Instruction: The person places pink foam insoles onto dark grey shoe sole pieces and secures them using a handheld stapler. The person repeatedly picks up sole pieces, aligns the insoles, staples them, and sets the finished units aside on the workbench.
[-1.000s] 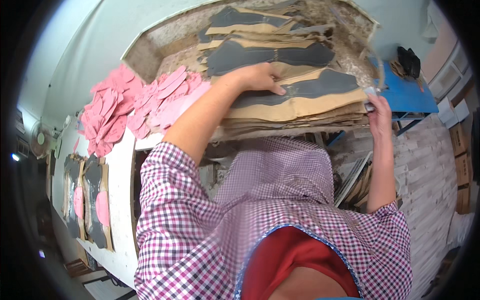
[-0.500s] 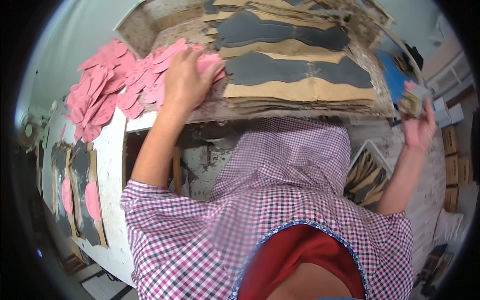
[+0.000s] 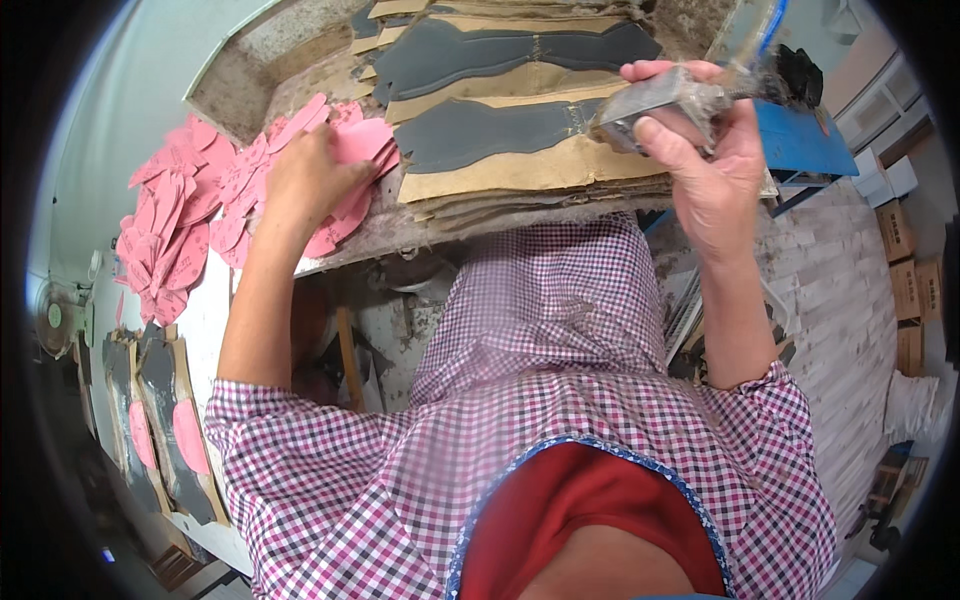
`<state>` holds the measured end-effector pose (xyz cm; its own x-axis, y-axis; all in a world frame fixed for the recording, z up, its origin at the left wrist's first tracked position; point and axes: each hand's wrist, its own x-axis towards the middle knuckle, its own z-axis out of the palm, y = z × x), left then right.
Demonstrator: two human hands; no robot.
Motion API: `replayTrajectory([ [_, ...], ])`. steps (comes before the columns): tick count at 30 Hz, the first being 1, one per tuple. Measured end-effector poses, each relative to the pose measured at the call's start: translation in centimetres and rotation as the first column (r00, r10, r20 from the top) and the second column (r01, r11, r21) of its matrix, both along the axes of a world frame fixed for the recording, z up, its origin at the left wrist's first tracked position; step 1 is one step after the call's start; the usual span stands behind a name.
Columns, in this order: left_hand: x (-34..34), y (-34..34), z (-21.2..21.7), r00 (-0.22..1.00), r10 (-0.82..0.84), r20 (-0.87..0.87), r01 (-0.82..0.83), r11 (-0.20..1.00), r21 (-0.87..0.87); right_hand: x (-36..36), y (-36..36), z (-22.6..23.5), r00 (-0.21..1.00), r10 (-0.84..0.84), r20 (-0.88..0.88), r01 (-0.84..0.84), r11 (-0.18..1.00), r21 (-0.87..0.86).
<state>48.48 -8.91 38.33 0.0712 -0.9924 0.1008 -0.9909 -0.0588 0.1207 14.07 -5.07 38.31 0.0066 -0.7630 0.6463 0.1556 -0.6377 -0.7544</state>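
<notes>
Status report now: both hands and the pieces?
Left hand on pink insole pieces. Right hand grips grey brush. Cardboard stack between, unobstructed.

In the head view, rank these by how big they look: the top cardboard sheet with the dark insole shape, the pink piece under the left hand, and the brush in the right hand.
1. Top cardboard sheet, clearly largest.
2. Brush and pink piece: these look alike. Both are partly hidden by the hands, and the brush is raised nearer the camera, so no ranking between them.

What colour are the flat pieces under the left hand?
Pink, seen in the head view: the left hand rests on a heap of pink pieces.
</notes>
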Motion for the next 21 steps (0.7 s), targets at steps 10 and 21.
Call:
replayTrajectory([
  [10, 2.4, 1.6, 0.1, 0.997, -0.070, 0.027, 0.075, 0.959, -0.275, -3.2, 0.1, -0.7, 0.982, -0.159, -0.103, 0.161, 0.987, 0.009],
  [21, 1.5, 0.5, -1.4, 0.956, -0.070, -0.286, 0.010, 0.979, -0.206, 1.3, -0.3, -0.1, 0.992, -0.083, -0.096, 0.079, 0.996, -0.050],
])
